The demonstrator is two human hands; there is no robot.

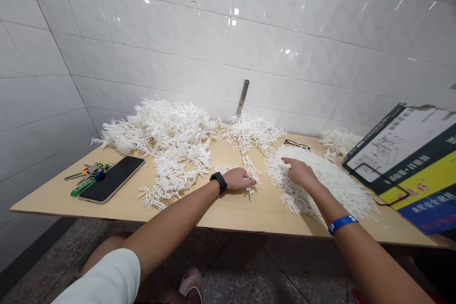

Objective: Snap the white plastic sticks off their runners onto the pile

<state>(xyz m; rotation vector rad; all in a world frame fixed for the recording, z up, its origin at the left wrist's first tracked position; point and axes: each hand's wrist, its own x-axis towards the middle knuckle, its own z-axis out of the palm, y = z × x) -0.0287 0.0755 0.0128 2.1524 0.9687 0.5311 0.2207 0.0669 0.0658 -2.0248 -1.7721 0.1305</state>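
Note:
My left hand (239, 179), with a black watch band on its wrist, is low over the middle of the table, its fingers closed on a small bunch of white branched strands (251, 191). Some strands poke out past the fingertips. My right hand (299, 172), a blue band on its wrist, is over the left side of a dense pile of short white pieces (335, 183). Its index finger is stretched out to the left; the other fingers are partly hidden, and I see nothing held. A larger tangled heap of white branched strands (167, 128) lies at the left, with a smaller clump (252, 130) behind my hands.
A black phone (112, 178), keys (93, 169) and a green cutter (80, 189) lie at the left. Eyeglasses (297, 144) rest behind the right pile. A printed cardboard box (409, 161) stands at the right. A metal strip (243, 97) rises near the tiled wall (199, 33).

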